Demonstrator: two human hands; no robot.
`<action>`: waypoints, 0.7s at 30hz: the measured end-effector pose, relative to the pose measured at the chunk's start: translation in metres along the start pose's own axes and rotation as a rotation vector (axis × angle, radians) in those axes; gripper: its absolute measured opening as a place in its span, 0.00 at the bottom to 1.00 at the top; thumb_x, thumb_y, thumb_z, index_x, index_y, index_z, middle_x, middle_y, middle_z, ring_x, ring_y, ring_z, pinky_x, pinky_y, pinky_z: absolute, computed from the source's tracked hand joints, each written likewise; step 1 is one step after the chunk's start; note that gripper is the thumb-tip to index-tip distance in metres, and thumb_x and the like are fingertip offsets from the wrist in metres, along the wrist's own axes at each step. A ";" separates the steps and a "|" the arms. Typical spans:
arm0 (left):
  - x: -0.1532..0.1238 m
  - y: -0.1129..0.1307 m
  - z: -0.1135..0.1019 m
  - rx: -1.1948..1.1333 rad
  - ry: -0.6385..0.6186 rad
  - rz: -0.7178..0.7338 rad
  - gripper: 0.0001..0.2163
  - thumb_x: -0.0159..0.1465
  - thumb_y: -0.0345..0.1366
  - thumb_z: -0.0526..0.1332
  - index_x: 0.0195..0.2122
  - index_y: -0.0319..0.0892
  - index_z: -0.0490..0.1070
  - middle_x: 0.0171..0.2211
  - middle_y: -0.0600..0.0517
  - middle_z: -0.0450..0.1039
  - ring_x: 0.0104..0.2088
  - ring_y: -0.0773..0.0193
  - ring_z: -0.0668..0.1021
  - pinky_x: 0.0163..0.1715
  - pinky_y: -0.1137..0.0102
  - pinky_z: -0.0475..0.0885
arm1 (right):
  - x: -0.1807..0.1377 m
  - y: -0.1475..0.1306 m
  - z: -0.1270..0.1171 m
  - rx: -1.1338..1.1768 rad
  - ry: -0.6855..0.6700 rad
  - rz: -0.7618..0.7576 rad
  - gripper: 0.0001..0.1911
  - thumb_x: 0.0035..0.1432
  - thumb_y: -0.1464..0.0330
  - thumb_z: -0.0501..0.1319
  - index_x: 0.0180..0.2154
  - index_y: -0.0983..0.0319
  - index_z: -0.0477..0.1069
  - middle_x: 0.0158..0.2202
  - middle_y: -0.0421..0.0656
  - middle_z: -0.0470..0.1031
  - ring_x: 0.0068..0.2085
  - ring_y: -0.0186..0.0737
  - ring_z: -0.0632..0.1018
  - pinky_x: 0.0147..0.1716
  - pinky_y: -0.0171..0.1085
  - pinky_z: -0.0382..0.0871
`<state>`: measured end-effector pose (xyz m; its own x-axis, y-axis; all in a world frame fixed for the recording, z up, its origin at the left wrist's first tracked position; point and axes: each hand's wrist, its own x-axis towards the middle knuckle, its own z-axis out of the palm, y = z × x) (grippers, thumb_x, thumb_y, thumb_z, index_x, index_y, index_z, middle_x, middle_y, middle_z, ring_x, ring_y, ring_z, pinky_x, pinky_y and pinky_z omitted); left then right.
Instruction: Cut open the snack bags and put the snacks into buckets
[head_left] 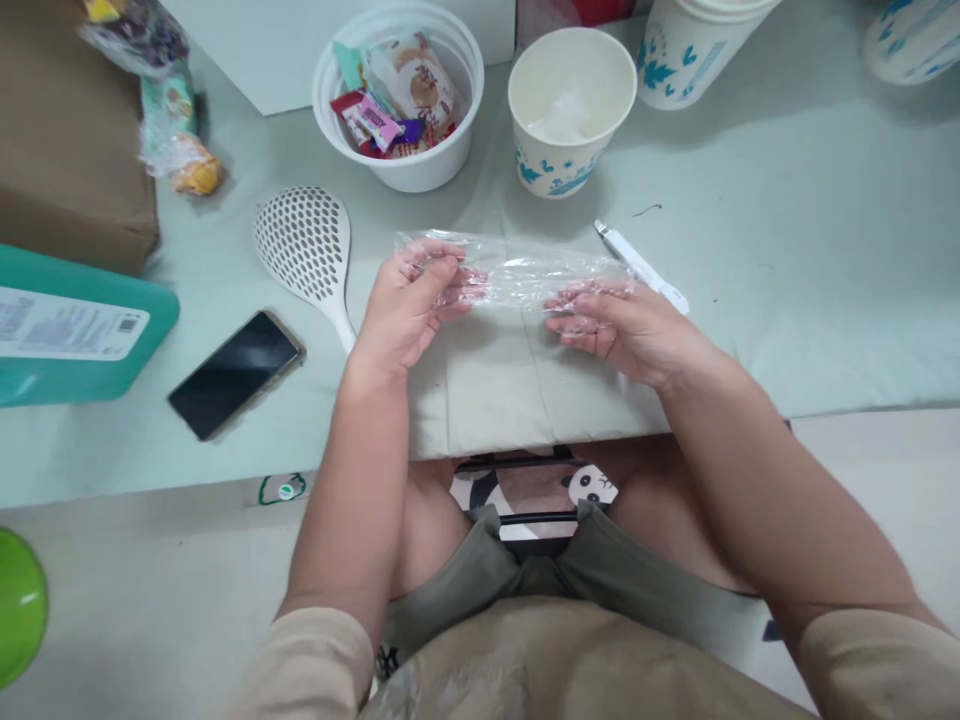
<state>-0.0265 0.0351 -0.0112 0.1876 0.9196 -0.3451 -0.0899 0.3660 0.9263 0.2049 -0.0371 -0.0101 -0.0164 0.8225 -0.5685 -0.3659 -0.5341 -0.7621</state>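
Note:
A crinkled clear plastic bag (517,272) is stretched sideways between my two hands, above the table near its front edge. My left hand (424,295) is closed on the bag's left end, thumb against the fingers. At the other end, my right hand (611,320) grips the plastic with bent fingers. Just beyond my right hand lies a white utility knife (641,265). A white slotted skimmer (304,245) rests left of my left hand, its handle end partly hidden by that hand. Behind the bag stands a paper cup (559,165) with something whitish and translucent inside.
A white tub (454,155) of wrapped snacks stands at the back, near stacked paper cups (679,60). On the left are a phone (236,375), a green container (150,315), a cardboard box (67,150) and wrapped snacks (196,175). The table's edge (495,445) runs above my lap.

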 end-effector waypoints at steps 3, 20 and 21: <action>-0.002 0.000 -0.001 0.060 -0.012 -0.002 0.11 0.60 0.43 0.74 0.36 0.46 0.76 0.22 0.58 0.77 0.20 0.71 0.79 0.16 0.79 0.68 | -0.003 -0.002 0.000 -0.095 0.036 -0.002 0.11 0.47 0.69 0.73 0.35 0.61 0.79 0.26 0.40 0.78 0.25 0.33 0.78 0.22 0.31 0.72; -0.009 0.004 -0.019 -0.021 -0.014 -0.029 0.19 0.65 0.52 0.65 0.24 0.43 0.75 0.20 0.52 0.77 0.22 0.67 0.80 0.24 0.75 0.77 | 0.002 -0.004 -0.001 -0.036 -0.003 -0.310 0.21 0.47 0.47 0.65 0.22 0.58 0.76 0.21 0.43 0.76 0.21 0.36 0.74 0.21 0.37 0.66; -0.008 0.001 -0.020 -0.002 -0.001 -0.006 0.17 0.64 0.50 0.67 0.24 0.43 0.75 0.21 0.52 0.77 0.23 0.67 0.81 0.24 0.75 0.77 | 0.003 -0.002 -0.001 -0.091 0.030 -0.327 0.23 0.49 0.46 0.65 0.22 0.59 0.76 0.22 0.44 0.76 0.22 0.36 0.75 0.21 0.37 0.68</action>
<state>-0.0472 0.0307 -0.0105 0.1888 0.9174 -0.3503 -0.0904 0.3714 0.9241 0.2065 -0.0337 -0.0113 0.1158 0.9477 -0.2974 -0.2625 -0.2596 -0.9294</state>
